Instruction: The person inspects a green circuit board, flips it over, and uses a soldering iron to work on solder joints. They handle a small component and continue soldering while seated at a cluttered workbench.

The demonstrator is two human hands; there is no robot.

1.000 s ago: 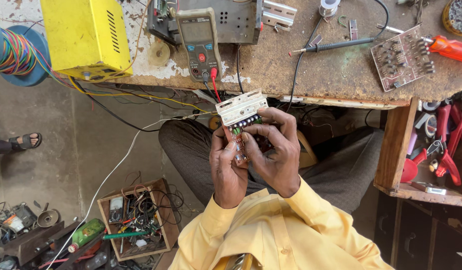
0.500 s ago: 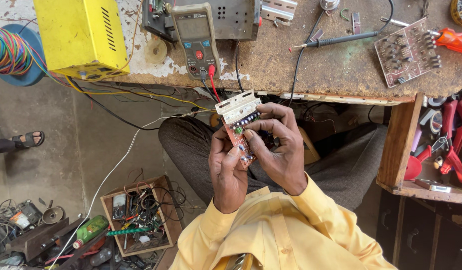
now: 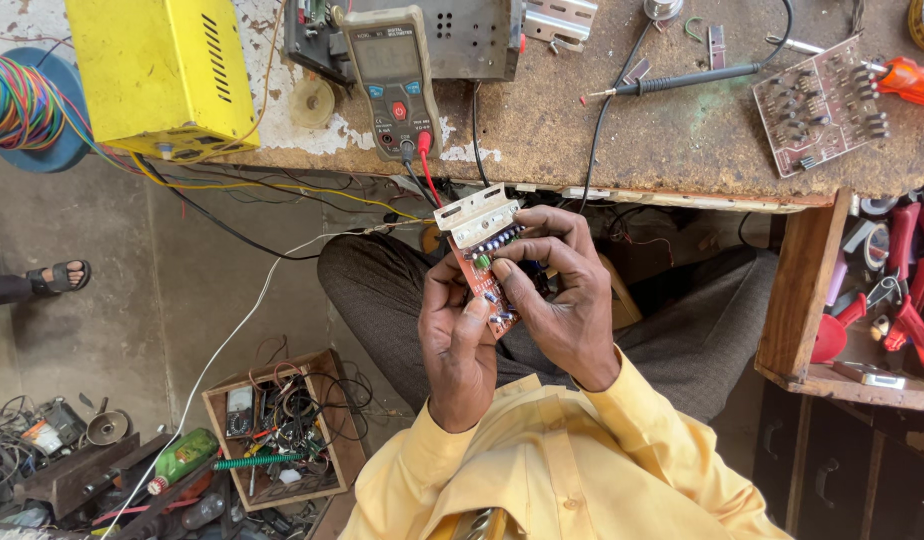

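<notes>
Fingers of both hands cover much of the small circuit board (image 3: 487, 275); the wire spool (image 3: 22, 105) runs off the picture's left edge.

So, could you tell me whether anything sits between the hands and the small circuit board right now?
Nothing visible does: the left hand and right hand both grip the red circuit board directly, held up clear of the workbench edge.

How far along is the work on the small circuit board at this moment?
Done: the multimeter lies on the bench with leads plugged in, and a second circuit board lies aside there. In hand: the left hand and right hand both grip the red circuit board with its metal heat sink, held over the lap. Left: the probe lies untouched; no test on this board shows.
</notes>
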